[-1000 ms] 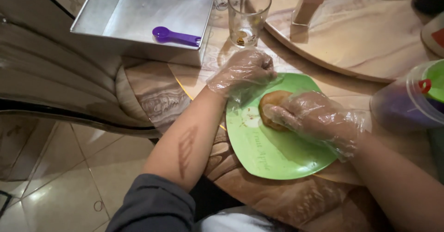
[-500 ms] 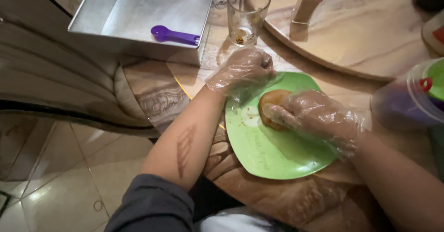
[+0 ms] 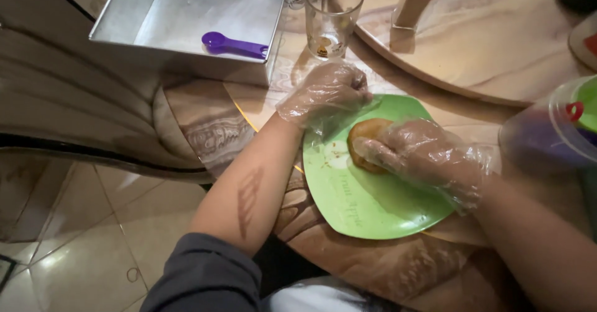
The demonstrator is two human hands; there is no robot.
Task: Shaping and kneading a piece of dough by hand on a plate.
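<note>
Two gloved hands work over a green plate (image 3: 373, 206) at the near edge of the tabletop (image 3: 472, 57). The right hand (image 3: 429, 156) lies flat on a round brown patty (image 3: 364, 139) at the far middle of the plate, fingers (image 3: 379, 152) spread loosely over its right side and pressing down rather than pinching. The left hand (image 3: 326, 94) is curled into a loose fist at the plate's far left rim, its thin plastic glove bunched; whether that grip encloses anything cannot be told.

The plate's near corner overhangs the tabletop edge slightly, above the person's lap. Bare green shows on the near half of the plate (only faint printing there), so room lies open toward the near side.

Far left, a square metal tray (image 3: 186, 13) sits with one corner close to the left hand, a purple measuring spoon (image 3: 233, 43) lying inside it against the near wall. Just beyond the left hand stands a clear drinking glass (image 3: 333, 13) with a little residue at the bottom. Farther right is a tall pale carton (image 3: 413, 1), its top cut off by the frame. At the right edge a clear tub with purple and green inside (image 3: 553, 131) crowds the right forearm. Tiled floor (image 3: 81, 243) shows at near left.
</note>
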